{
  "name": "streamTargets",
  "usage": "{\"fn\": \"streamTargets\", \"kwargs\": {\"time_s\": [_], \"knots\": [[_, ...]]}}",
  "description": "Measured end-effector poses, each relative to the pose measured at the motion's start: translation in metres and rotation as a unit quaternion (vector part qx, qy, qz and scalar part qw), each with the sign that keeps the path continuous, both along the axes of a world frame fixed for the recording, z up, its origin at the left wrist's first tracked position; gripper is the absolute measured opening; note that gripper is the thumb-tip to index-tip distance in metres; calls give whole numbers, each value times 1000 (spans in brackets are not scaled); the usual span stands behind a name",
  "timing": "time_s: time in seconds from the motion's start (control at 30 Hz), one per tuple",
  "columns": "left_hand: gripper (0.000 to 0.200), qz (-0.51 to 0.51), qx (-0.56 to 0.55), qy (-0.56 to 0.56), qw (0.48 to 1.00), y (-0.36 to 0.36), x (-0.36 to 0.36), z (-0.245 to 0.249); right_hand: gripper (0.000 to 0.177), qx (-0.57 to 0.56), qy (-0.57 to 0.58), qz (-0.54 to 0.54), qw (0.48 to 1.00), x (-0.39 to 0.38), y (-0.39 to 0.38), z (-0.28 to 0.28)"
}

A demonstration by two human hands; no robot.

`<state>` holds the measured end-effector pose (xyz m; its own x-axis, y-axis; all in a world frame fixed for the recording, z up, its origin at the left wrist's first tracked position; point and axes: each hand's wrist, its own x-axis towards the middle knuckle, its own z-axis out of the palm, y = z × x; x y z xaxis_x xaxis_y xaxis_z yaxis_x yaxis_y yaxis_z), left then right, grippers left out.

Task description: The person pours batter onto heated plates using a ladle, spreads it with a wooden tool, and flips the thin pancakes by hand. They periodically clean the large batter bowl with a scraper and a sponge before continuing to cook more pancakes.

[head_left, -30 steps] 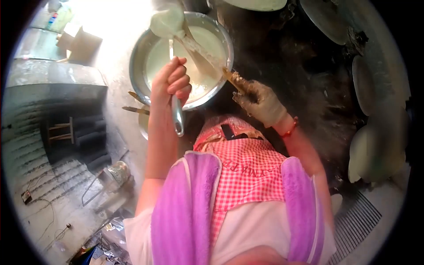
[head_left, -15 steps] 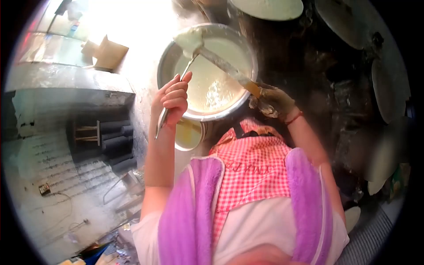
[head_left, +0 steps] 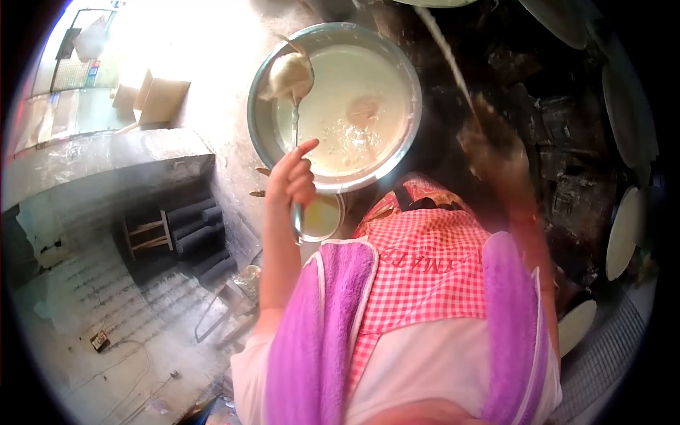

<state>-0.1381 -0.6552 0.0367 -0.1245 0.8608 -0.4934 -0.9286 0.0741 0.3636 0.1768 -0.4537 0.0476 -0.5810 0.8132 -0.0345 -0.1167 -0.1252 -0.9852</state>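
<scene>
A large metal basin [head_left: 414,78] of pale, creamy batter [head_left: 340,78] stands in front of me. My left hand [head_left: 292,180] is closed around the handle of a ladle [head_left: 295,117]. A thick lump of batter [head_left: 290,74] fills the ladle's bowl, above the left side of the basin. Right of the basin, my right hand [head_left: 496,145], in a stained glove and smeared by motion, grips a long flat spatula [head_left: 446,53]. The spatula shows edge-on and points up toward a round pale disc [head_left: 443,2] at the top edge.
A small container [head_left: 322,216] with yellowish liquid stands just below the basin. More round pale discs [head_left: 622,234] line the dark area [head_left: 567,170] on the right. An open cardboard box [head_left: 159,99] sits at upper left. Dark rolls [head_left: 195,230] lie in a recess at left.
My right hand has swung right with the spatula, out of the basin and away from the ladle. The ladle has turned so that its bowl shows, heaped with batter.
</scene>
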Motion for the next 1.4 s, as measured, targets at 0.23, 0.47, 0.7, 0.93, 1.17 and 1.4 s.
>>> {"fn": "streamTargets", "kwargs": {"time_s": [0.23,0.47,0.7,0.93,1.17,1.4], "knots": [[35,-52,-112,-106,987,17,-24,-28,46,-99,-102,-34,989,12,0,-33],[44,-61,29,-254,965,27,-25,-7,47,-270,-236,-115,926,72,-45,-77],[48,-57,214,-141,965,12,-23,46,47,-288,-98,-18,952,24,-27,-83],[34,-60,15,-183,981,61,-76,-3,45,-248,-129,-4,960,21,-18,-66],[31,-277,-265,302,873,83,-52,-26,46,-209,-196,-206,936,84,-66,-65],[44,-515,-198,-288,782,244,128,-54,54,-279,111,-514,804,182,-119,-80]]}}
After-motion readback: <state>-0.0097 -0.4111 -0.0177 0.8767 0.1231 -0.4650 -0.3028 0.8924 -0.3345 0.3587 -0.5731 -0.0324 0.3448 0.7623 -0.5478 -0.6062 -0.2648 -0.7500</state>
